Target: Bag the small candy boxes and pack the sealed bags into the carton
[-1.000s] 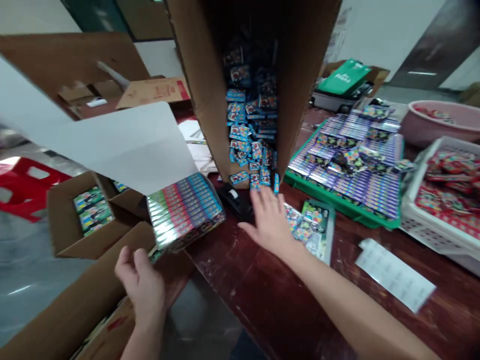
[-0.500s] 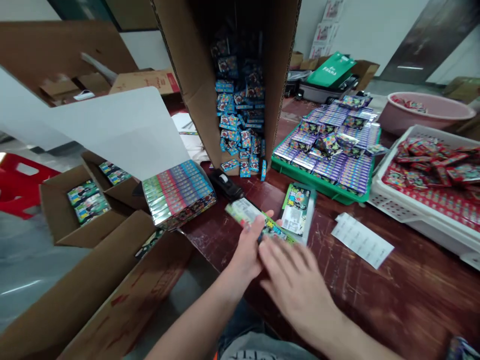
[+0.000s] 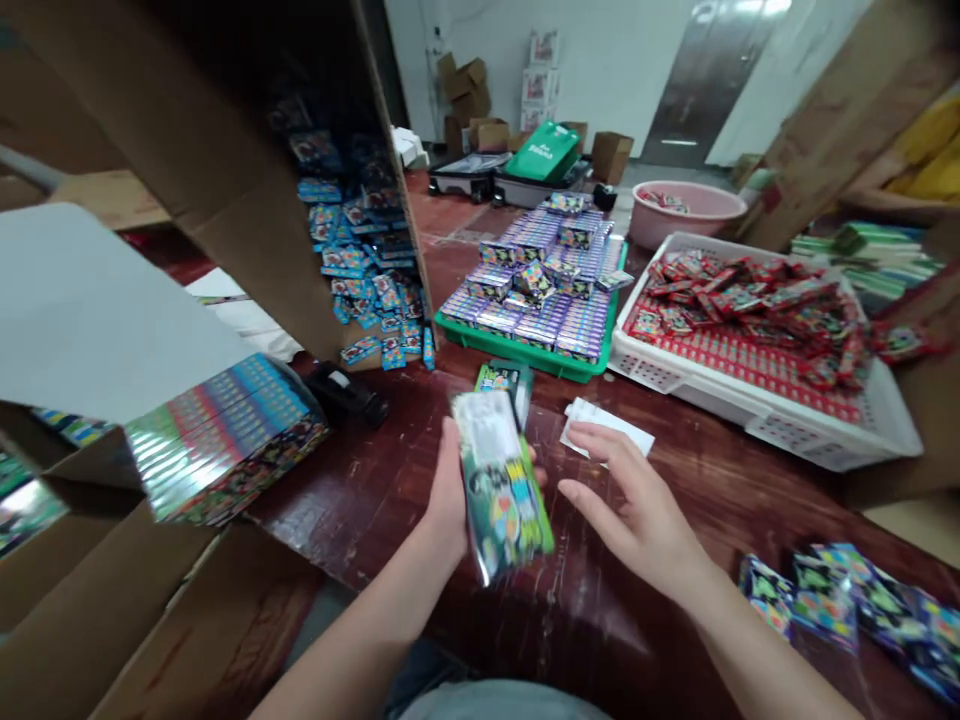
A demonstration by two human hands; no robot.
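While left hand (image 3: 448,492) clasps glossy green card pack (image 3: 501,490), right hand (image 3: 637,512) spread, empty.

**Desk Layout**

On the dark red wooden desk (image 3: 390,480), a tall brown cardboard box (image 3: 225,180) is stood at the rear left, with small blue packets (image 3: 375,300) spilled at its mouth. A green plastic tray (image 3: 517,355) is set to its right, and a white plastic basket (image 3: 720,405) further right. A pink round basin (image 3: 712,210) is placed behind them. A white paper slip (image 3: 609,432) is laid before the tray. A green foil packet bundle (image 3: 504,500) is held over the near edge in the left grip (image 3: 448,490), with the right grip (image 3: 641,515) just beside it.
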